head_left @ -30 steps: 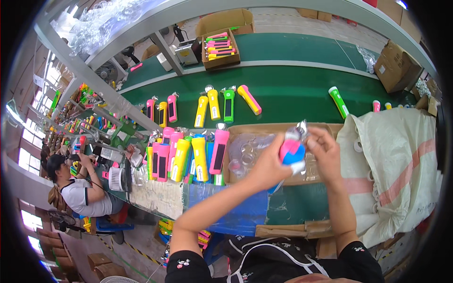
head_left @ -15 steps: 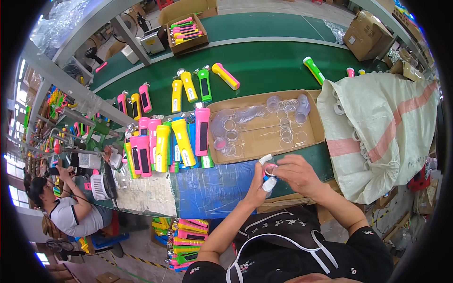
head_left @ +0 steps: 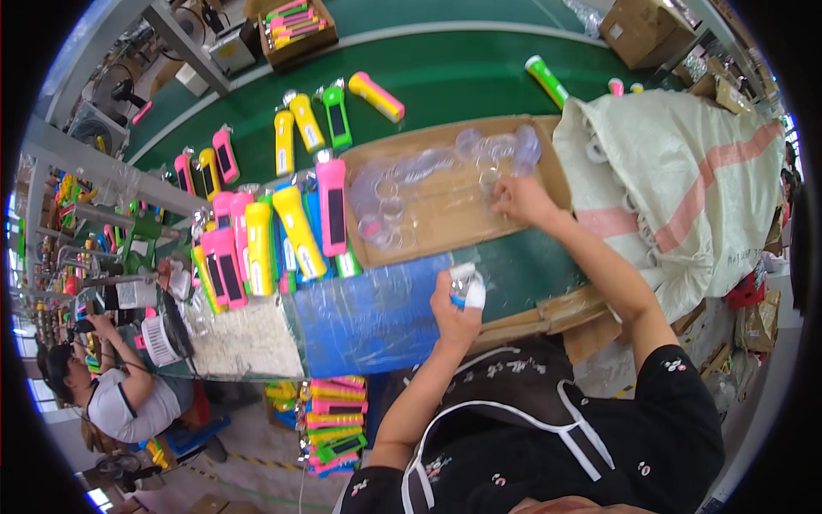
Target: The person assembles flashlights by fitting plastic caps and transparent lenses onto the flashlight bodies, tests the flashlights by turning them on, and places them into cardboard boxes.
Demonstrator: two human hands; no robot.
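Observation:
My left hand [head_left: 456, 315] is closed around a small round part [head_left: 463, 289] with a shiny middle and a blue edge, held above the front of the bench. White coverings show on its fingertips. My right hand [head_left: 524, 202] reaches into the shallow cardboard tray [head_left: 428, 244], its fingers pinched together near the right end. Whatever they pinch is too small to make out. Clear plastic discs [head_left: 425, 169] lie in stacked rows in that tray, with loose clear rings [head_left: 390, 208] along its left side.
Pink, yellow and green flashlights [head_left: 259, 248] lie piled left of the tray, and more stand behind. A white woven sack [head_left: 676, 180] covers the right side. Blue sheeting [head_left: 368, 317] lines the bench front. A co-worker [head_left: 128, 394] sits at the far left.
My right hand has left the left hand and moved up into the cardboard tray. My left hand keeps hold of the round part, now lower in relation to the tray. The view has shifted.

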